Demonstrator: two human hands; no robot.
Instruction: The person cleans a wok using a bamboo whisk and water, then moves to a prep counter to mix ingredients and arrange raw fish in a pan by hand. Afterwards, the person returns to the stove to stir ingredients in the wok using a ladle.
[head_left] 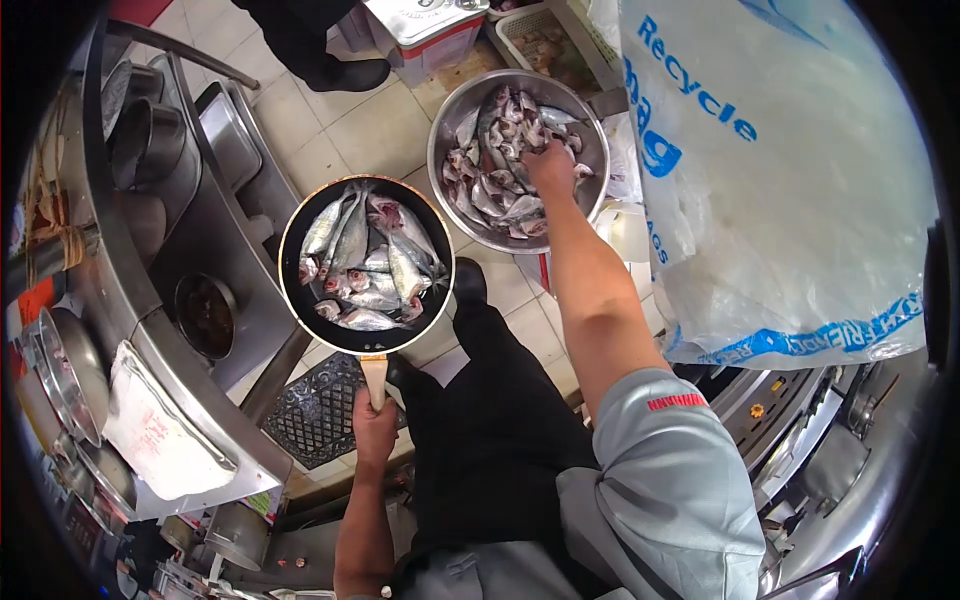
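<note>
My left hand (375, 428) is wrapped round the pale handle (375, 380) of a black frying pan (300, 225). Several whole silvery fish (350, 240) lie heaped in the pan. Over to the right, my right hand (551, 168) reaches into a wide metal bowl (450, 215) filled with small fish and cut fish pieces (490, 195). Its fingers point down among the fish, and I cannot tell whether they grip one. The bowl sits farther from me than the pan.
A large clear plastic bag (790, 200) with blue print hangs at the right. Steel shelving (220, 260) holds pots and trays on the left. A folded white cloth (160, 430) lies on the counter edge. Another person's dark shoe (355, 75) stands on the tiled floor near a lidded box (430, 45).
</note>
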